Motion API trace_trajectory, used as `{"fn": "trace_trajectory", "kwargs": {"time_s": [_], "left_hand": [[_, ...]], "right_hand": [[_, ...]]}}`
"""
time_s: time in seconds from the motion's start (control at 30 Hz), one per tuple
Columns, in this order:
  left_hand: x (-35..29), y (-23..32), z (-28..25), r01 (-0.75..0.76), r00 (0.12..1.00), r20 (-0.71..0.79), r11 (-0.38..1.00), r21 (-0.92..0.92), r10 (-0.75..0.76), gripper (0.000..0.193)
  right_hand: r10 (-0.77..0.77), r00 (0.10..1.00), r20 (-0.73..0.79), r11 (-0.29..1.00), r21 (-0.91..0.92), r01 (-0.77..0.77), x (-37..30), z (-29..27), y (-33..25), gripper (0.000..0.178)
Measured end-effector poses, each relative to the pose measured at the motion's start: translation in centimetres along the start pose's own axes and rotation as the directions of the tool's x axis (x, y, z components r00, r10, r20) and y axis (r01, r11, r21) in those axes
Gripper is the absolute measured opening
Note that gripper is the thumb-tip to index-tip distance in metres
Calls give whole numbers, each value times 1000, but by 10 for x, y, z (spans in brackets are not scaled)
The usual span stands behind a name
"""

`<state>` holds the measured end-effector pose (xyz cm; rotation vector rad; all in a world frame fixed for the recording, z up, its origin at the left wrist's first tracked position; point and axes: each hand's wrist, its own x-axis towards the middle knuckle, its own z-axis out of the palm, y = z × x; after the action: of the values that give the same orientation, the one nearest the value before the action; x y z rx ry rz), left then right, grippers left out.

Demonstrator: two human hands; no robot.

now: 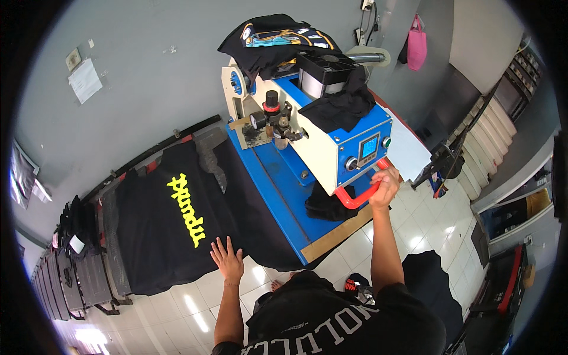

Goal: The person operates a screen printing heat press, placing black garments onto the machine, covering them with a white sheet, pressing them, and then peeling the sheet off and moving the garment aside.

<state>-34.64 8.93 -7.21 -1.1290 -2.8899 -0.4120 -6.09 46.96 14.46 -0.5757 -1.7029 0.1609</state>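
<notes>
Left hand: The left hand (228, 260) has its fingers spread wide, at the near edge of the black shirt (145, 236). I cannot tell how hard it presses.
Right hand: The right hand (386, 184) is curled around the red handle (348, 203).
Black shirt: It lies ahead and to the left of the left hand. Its bright yellow letters (190, 223) are just past the fingertips.
Heat press: The blue and cream heat press (319, 160) stands ahead of the right hand and to its left.
Handle care: I think it is best to hold on firmly and move the handle slowly and smoothly, with no jerk.
Cloth care: The left hand would do well to smooth only plain black cloth, softly. Rubbing the letters might spoil them. Fingers should keep out from under the press, as it may be hot.
Hard to see: The underside of the press is hidden. The black cloth (326, 204) left of the right hand is too dark and bunched to tell its shape. The small screen (369, 145) ahead of that hand is hard to read.
</notes>
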Motion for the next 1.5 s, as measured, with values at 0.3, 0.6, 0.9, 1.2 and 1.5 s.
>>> {"fn": "trace_trajectory", "kwargs": {"time_s": [0.3,0.6,0.9,1.2,1.5], "left_hand": [[2,4,-2,9,1000,26,1000,-3,-9,68],[-1,0,0,-9,1000,-11,1000,8,9,69],[0,-1,0,-15,1000,-5,1000,20,15,70],[0,1,-1,-12,1000,3,1000,7,12,69],[1,0,1,-24,999,-21,1000,5,25,69]], "right_hand": [[-10,1000,-12,1000,2,10,1,-1,-3,30],[22,1000,-8,1000,0,-22,0,-1,-6,32],[21,1000,-1,1000,-14,-21,2,-1,-8,33],[18,1000,4,1000,-20,-18,2,-1,-6,33],[15,1000,-8,1000,-2,-15,1,0,-3,34]]}}
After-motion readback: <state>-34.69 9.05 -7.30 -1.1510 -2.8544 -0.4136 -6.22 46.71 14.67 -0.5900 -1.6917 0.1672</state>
